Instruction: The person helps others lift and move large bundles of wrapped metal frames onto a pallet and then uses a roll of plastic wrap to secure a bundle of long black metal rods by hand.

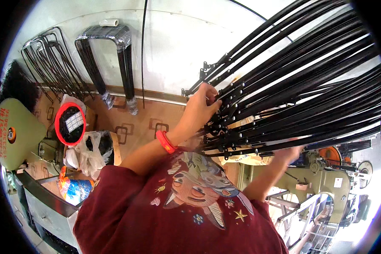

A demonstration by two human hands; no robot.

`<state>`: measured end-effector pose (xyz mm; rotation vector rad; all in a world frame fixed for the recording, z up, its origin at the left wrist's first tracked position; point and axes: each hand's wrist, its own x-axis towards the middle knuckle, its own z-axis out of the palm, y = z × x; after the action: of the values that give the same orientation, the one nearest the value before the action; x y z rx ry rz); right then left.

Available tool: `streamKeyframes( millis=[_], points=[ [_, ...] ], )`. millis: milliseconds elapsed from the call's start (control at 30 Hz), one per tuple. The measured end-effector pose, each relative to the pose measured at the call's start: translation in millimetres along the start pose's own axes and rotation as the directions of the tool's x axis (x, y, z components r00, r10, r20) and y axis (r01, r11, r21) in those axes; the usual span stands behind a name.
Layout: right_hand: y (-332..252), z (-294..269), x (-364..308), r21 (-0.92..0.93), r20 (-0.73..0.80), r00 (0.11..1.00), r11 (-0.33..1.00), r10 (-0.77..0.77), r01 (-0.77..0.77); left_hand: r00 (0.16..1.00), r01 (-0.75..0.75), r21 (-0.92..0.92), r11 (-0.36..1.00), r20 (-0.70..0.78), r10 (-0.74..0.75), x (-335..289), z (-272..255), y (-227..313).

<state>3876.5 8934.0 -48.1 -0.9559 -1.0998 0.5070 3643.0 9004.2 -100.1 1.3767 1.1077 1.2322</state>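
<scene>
A large bundle of black metal tubes (309, 89) fans out from the middle toward the upper right. Small flat brackets (228, 112) with shiny rivets are clustered at its near ends. My left hand (201, 103), a red band on its wrist, is at these ends with its fingers curled in against a bracketed tube end; the fingertips are partly hidden. Along the bundle's lower side, my right hand (288, 153) is beside the lowest tube. Motion smears its fingers, so their grip does not show.
Bent black tube frames (57, 63) and a plastic-wrapped bundle of frames (125, 40) lean on the white wall. A red-rimmed bucket (58, 131) of dark parts stands left, beside a green machine (19, 131). Another green machine (336, 186) is at right.
</scene>
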Motion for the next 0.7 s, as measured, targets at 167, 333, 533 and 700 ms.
streamKeyframes(
  millis=[167,333,533,700],
  points=[
    [-103,31,-31,-0.027,0.653,0.727,0.953,-0.212,0.303,0.984,-0.166,-0.131,0.977,0.047,0.173,-1,-3,-7],
    [-71,138,-66,-0.347,0.603,0.789,0.93,0.123,0.12,0.935,-0.049,-0.306,0.951,0.321,0.152,-11,-32,4],
    [-50,132,-72,-0.419,0.564,0.82,0.889,0.096,0.184,0.913,-0.188,-0.31,0.932,0.294,0.282,-11,-19,6],
    [-52,124,-72,-0.395,0.559,0.82,0.909,0.123,0.133,0.839,-0.509,-0.004,0.861,0.219,0.498,-3,-13,7]
  ],
)
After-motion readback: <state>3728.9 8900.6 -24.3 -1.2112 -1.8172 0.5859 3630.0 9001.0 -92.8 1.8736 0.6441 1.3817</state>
